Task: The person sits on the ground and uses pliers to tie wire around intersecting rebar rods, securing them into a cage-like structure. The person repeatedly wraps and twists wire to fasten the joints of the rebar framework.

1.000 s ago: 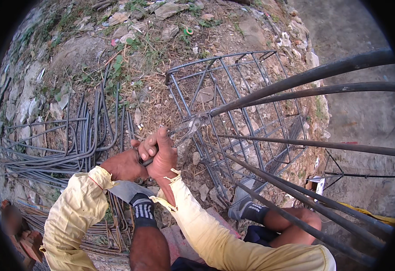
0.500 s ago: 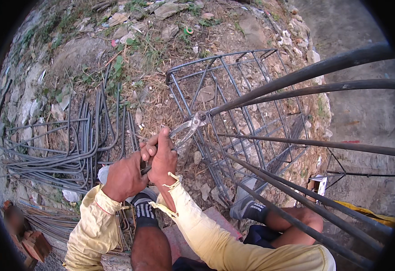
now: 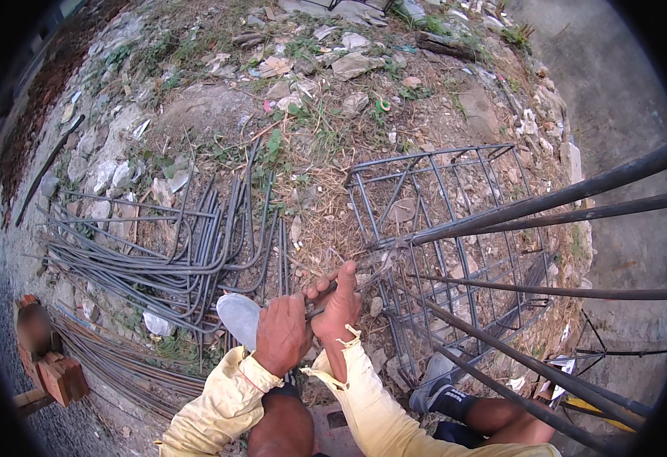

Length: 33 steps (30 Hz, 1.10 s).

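Left fingers (image 3: pixel 295 306) beside right fingers (image 3: pixel 320 288), both curled, right thumb (image 3: pixel 346 276) upright.

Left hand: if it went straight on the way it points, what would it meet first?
Probably the right hand, just ahead of the left hand and to its right; the metal tool extends beyond. Whether the hands touch is unclear.
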Available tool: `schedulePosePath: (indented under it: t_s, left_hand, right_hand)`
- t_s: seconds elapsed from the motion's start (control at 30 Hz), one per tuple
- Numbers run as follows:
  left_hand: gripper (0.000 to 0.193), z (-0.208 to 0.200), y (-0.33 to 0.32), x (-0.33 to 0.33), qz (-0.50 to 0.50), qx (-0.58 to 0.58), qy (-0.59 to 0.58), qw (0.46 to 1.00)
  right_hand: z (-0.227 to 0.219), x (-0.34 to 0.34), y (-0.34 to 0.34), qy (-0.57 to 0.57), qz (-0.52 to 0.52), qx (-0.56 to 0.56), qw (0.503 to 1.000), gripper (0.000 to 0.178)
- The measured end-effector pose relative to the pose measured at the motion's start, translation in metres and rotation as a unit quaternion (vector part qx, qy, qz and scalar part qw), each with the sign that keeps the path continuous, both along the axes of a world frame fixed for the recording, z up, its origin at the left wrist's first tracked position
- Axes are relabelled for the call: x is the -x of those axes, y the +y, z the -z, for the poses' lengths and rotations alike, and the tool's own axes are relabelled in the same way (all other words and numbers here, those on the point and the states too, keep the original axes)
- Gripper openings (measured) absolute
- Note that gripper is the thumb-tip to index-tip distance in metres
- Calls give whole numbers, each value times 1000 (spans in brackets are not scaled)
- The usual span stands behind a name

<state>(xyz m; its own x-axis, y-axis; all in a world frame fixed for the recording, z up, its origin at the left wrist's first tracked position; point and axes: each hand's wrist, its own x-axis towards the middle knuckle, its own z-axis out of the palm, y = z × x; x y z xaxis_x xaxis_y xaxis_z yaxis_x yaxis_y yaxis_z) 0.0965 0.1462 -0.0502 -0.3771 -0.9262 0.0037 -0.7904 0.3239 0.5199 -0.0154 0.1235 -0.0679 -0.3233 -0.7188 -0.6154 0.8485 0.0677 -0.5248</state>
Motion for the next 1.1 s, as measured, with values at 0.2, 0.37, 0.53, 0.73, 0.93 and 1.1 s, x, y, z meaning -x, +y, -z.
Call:
schedulePosePath:
  t_s: [0.2,0.37,0.53,0.73,0.93,1.1]
  left_hand:
    - [46,-40,18,-38,71,-406,247,877]
    - [45,-9,48,-57,-58,-385,218,895]
    - [35,33,104,-78,-277,-325,298,854]
    - [31,65,182,-98,-400,-308,331,797]
    - [28,64,224,-90,-435,-238,331,803]
    - [28,79,234,-89,-352,-238,363,830]
  right_hand:
    - [10,42,39,-474,-167,273,820,53]
    - [17,59,100,-59,-334,-111,934,47]
    - [44,84,191,249,-524,-316,751,54]
    - [69,103,292,632,-491,-249,546,63]
    - [64,138,298,548,-587,-167,572,63]
    - [-54,149,276,418,-645,-161,619,56]
